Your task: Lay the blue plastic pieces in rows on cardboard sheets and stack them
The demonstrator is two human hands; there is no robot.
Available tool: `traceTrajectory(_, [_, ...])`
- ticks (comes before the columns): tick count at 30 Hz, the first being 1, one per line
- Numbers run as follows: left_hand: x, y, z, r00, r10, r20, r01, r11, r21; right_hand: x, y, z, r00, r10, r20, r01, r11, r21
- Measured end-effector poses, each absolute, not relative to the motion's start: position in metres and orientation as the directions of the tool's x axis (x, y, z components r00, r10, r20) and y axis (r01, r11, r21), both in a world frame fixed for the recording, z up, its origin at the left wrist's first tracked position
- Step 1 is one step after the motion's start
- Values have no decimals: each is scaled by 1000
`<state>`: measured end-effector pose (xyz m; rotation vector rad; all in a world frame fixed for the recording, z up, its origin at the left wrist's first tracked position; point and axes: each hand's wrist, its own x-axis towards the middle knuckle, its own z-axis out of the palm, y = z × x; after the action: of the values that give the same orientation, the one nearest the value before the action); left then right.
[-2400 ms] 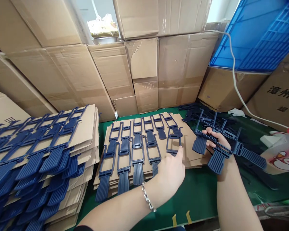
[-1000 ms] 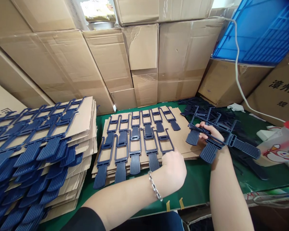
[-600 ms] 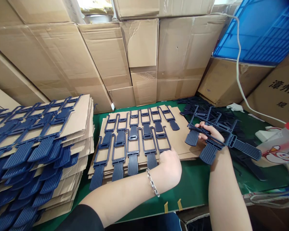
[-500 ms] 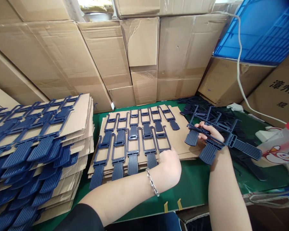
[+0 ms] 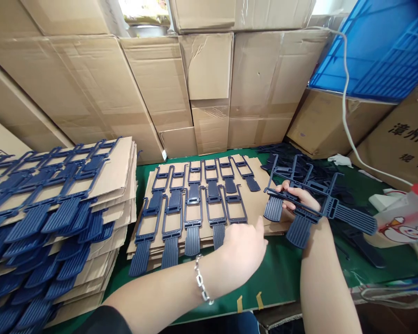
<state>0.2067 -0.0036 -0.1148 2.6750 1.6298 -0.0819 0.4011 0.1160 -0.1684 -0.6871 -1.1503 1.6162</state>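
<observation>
A wall of stacked cardboard boxes (image 5: 209,83) backs the green table (image 5: 282,273), with a blue plastic crate (image 5: 376,51) tipped on boxes at the right. At the left rises a tall pile of cardboard sheets (image 5: 120,185), each layer carrying rows of dark blue plastic parts, which looks like a way to keep the layers flat and separated. In the middle lies a lower stack whose top cardboard sheet (image 5: 264,208) bears two rows of the same blue plastic parts (image 5: 193,206), frames toward the boxes and ribbed tails toward the person, set side by side so they nest closely. Beyond the right wrist a loose heap of parts (image 5: 316,174) rests on the table. The right hand (image 5: 299,197) is closed round a small fan of blue parts (image 5: 320,211), apparently held as a ready supply. The left hand (image 5: 244,248), a chain bracelet (image 5: 202,286) at its wrist, hovers empty with loosely curled fingers just short of the last placed part (image 5: 237,206). Half a second earlier that hand rested against the sheet's near edge; now it has drawn back and lifted slightly, while the right hand's grip is unchanged.
</observation>
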Motion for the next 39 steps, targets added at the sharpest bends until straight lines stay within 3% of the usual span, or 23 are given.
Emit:
traceTrajectory(2, [194,-6,-106,497,868,3,859,-493,137,394,108,-160,-365,923,119,-396,-38,-917])
traceTrajectory(5, [173,-6,-102,386,921,48,740,-340,580,373,89,-142,-406,901,152,-390,-21,-920])
traceTrajectory(7, [161,-4,-106,266,962,59,472,-183,862,353,73,-128,-461,873,162,-375,-26,-927])
traceTrajectory(9, [151,-4,-113,271,962,17,91,-44,995,328,59,-117,-534,831,157,-348,-47,-936])
traceTrajectory(12, [142,-6,-119,425,897,-120,-303,266,915,291,45,-110,-596,782,184,-350,-46,-936])
traceTrajectory(15, [134,-9,-120,449,849,-279,-379,464,801,266,40,-110,-580,782,228,-351,13,-936])
traceTrajectory(18, [126,-12,-118,468,828,-308,-390,506,770,252,38,-111,-486,836,255,-217,167,-962])
traceTrajectory(22, [123,-15,-119,514,803,-300,-404,535,742,235,32,-114,-256,897,361,136,403,-905])
traceTrajectory(26, [118,-15,-121,479,830,-285,-425,503,752,220,23,-122,-81,909,410,338,412,-846])
traceTrajectory(30, [106,-14,-122,558,802,-213,-373,472,799,224,14,-122,-103,890,443,465,437,-770])
traceTrajectory(33, [99,-14,-123,623,760,-186,-329,470,819,235,8,-116,-216,889,404,448,458,-768])
traceTrajectory(39, [95,-17,-127,597,749,-288,-375,578,725,242,3,-116,-299,925,233,173,293,-940])
